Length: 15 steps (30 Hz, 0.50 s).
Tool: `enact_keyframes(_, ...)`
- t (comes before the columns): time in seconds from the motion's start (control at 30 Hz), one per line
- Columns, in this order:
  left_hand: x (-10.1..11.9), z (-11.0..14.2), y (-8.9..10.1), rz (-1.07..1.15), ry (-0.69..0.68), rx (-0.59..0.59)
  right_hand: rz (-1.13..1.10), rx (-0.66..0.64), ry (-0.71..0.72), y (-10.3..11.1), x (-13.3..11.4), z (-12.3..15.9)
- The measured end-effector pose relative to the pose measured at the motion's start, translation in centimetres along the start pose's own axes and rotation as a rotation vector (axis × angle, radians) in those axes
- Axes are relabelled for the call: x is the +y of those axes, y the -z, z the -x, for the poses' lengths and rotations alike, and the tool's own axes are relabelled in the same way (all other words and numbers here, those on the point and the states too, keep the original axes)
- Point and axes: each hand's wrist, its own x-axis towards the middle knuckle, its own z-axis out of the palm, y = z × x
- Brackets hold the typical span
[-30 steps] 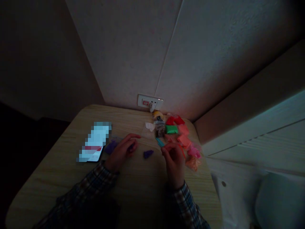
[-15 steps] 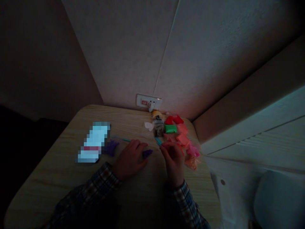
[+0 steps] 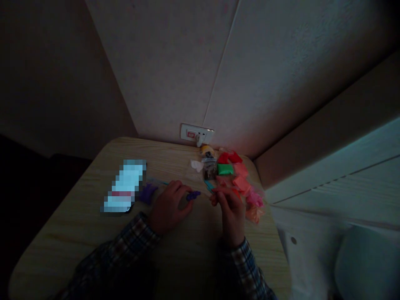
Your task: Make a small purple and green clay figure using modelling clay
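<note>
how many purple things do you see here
2: a purple packet between the phone and the left hand, and a purple piece at that hand's fingertips. More could be hidden under the hand.

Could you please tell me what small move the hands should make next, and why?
Perhaps bring the right hand closer to the purple piece: the left hand has it between thumb and forefinger, while the right hand, its fingertips at the light blue item, is apart from it.
</note>
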Motion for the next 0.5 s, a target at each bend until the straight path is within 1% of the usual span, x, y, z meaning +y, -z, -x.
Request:
enact_keyframes(0.13, 0.16, 0.13, 0.26, -0.041, -0.075, 0.042, -0.029, 0.020, -0.005, -0.19, -0.06, 0.09)
enact_keyframes(0.27, 0.33, 0.17, 0.50, -0.071, -0.130, 0.107, -0.072, -0.050, -0.030, -0.23, -0.19, 0.40)
enact_keyframes(0.33, 0.42, 0.15, 0.58, -0.081, -0.157, 0.143, -0.032, -0.045, 0.007, -0.19, -0.25, 0.57)
enact_keyframes(0.4, 0.51, 0.14, 0.66, -0.100, -0.182, 0.161, 0.017, -0.003, 0.058, -0.16, -0.28, 0.67)
enact_keyframes(0.5, 0.59, 0.16, 0.70, -0.140, -0.210, 0.171, -0.002, 0.012, 0.085, -0.16, -0.30, 0.70)
